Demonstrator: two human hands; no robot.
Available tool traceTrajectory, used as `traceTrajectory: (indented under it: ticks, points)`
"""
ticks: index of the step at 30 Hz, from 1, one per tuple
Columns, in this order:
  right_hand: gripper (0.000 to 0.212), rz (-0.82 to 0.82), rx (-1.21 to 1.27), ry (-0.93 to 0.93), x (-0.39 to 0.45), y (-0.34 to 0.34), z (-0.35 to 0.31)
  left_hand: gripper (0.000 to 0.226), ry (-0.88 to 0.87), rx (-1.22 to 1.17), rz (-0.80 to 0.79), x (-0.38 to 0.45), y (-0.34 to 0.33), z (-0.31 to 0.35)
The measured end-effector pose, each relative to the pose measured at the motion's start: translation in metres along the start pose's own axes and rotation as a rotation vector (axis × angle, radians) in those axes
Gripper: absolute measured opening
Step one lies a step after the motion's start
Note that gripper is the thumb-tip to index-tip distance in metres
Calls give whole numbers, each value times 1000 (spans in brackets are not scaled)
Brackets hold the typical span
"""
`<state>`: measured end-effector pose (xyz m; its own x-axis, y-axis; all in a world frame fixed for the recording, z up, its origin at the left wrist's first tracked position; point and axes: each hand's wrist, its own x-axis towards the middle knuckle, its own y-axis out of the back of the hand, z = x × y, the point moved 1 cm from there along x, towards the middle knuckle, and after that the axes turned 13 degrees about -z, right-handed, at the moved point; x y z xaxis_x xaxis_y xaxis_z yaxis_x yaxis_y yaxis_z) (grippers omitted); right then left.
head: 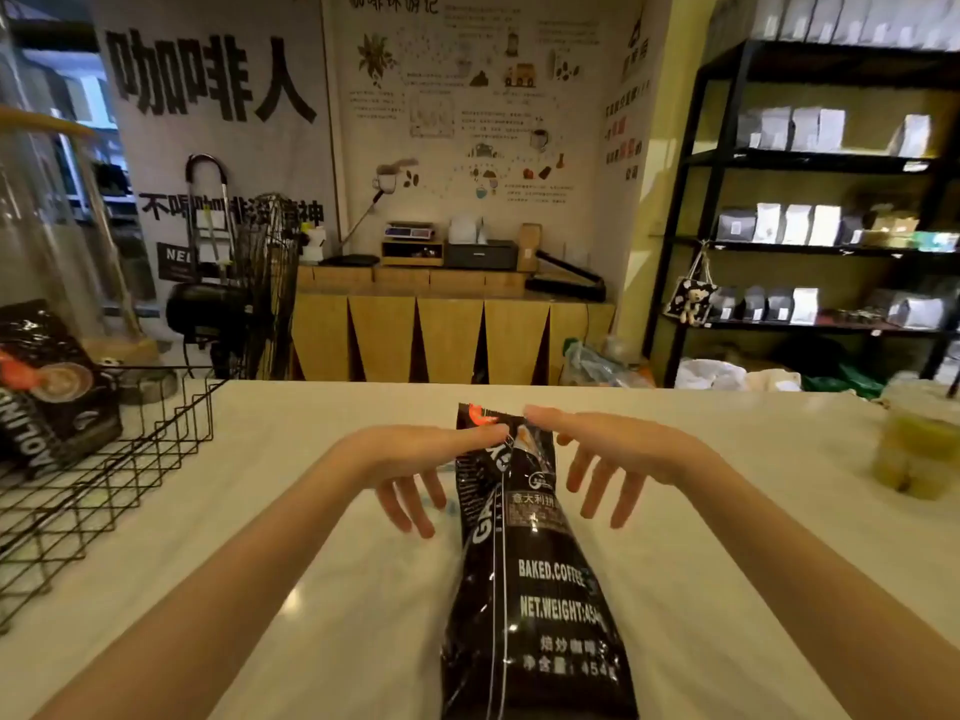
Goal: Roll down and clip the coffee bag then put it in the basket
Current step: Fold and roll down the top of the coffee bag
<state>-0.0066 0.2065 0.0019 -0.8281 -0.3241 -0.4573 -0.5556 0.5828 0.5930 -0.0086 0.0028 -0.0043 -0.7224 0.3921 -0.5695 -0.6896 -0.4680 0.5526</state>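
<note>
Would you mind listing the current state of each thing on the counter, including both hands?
coffee bag: lying on the counter, top not yet rolled, no clip on it
left hand: pinching the bag's top edge
right hand: pinching the bag's top edge
wire basket: holds another coffee bag, leaning
plastic cup: upright, blurred

Dim warm indoor light, soft blur (edges bowed).

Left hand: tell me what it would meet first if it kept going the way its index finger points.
The left hand points right, at the top of the coffee bag, which it already pinches; beyond that, probably the right hand.
</note>
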Motion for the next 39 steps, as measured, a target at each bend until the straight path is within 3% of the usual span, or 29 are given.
traceTrajectory:
  ticks: [8, 14, 16, 20, 27, 33, 36, 39]
  points:
    - [122, -150, 86, -77, 18, -19, 24, 106, -23, -111, -96, 9, -28, -12]
    - [78, -105, 166, 42, 14, -28, 22, 101, -56, -131, -51, 7, -37, -12]
    - [76, -39, 172, 93, 11, -27, 19, 95, -103, -175, -29, 6, -36, -12]
    - [95, 147, 172, 199, 1, -15, 7, 91, -264, -291, 105, 2, -29, -6]
    - [104, 382, 152, 435, -16, 2, -15, 100, -553, -429, 406, 2, -20, 6]
    - [114, 328, 147, 433, -22, 7, -21, 106, -604, -465, 493, 11, -27, 5]
    - [122, 568, 131, 619, -31, 11, -36, 109, -575, -424, 526, 16, -29, 8]
    - [116, 904, -253, 721, -43, 13, -65, 105, -564, -403, 539, 17, -29, 12]
